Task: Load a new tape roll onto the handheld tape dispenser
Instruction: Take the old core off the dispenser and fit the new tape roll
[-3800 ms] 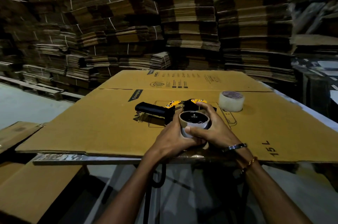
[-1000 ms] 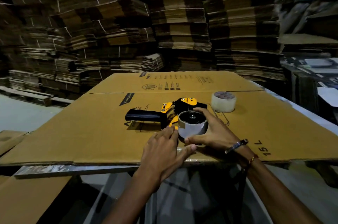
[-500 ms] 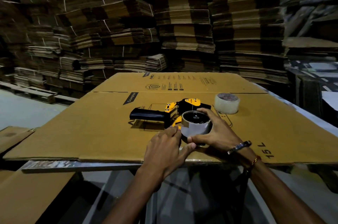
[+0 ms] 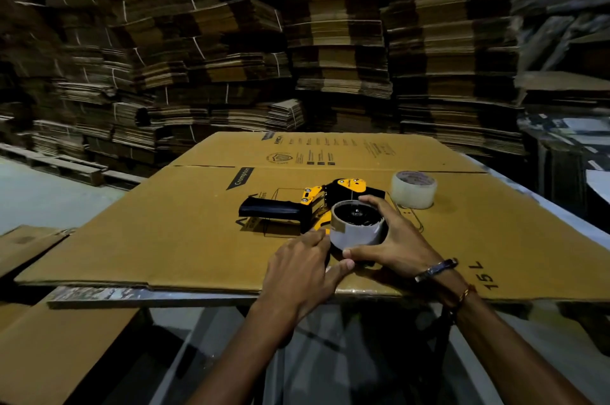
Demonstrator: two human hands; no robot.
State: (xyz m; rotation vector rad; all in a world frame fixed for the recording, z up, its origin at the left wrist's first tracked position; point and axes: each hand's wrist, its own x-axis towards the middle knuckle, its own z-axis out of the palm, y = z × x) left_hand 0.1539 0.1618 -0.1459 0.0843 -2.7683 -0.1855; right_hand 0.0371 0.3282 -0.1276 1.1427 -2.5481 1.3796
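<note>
A black and yellow tape dispenser (image 4: 274, 209) lies on its side on a flattened cardboard sheet (image 4: 165, 239), handle pointing left. A pale, thin-walled roll (image 4: 355, 235) sits on its hub, open end up. My right hand (image 4: 396, 246) grips this roll from the right, fingers round its far side and thumb at its near side. My left hand (image 4: 303, 269) lies flat beside it, fingertips touching the dispenser at the roll's left. A full clear tape roll (image 4: 414, 190) stands apart at the back right.
The sheet overhangs a metal table edge (image 4: 132, 294) close to me. Tall stacks of flat cartons (image 4: 330, 41) fill the background. More cardboard (image 4: 49, 355) lies low on the left, and dark clutter (image 4: 567, 147) stands at the right.
Earlier both hands held the thin roll up near the table edge; it now sits on the dispenser's hub. Over the last second the hands have barely moved.
</note>
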